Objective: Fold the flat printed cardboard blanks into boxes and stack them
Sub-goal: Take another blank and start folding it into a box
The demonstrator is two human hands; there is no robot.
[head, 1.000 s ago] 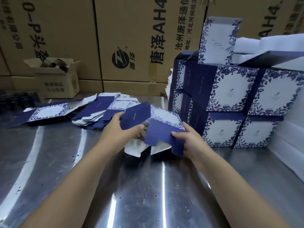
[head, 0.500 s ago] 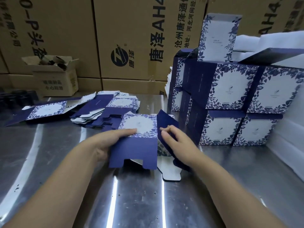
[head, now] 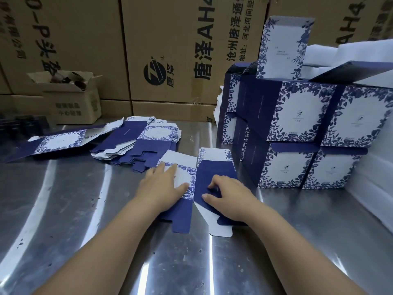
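- Bench [head: 85, 209]: boxes [head: 297, 116] stacked right, blanks [head: 138, 143] piled left.
- Blank [head: 186, 174]: between them, under left fingers [head: 170, 170], laid flat; right fingers [head: 213, 184] bent on it, grip unclear.

I record a steel table [head: 63, 209] bearing a pile of flat blanks [head: 148, 141], a single blank [head: 57, 142] left of it, a half-folded blank [head: 214, 169] in front — stacked boxes [head: 285, 171] right, open carton [head: 72, 105] rear-left.
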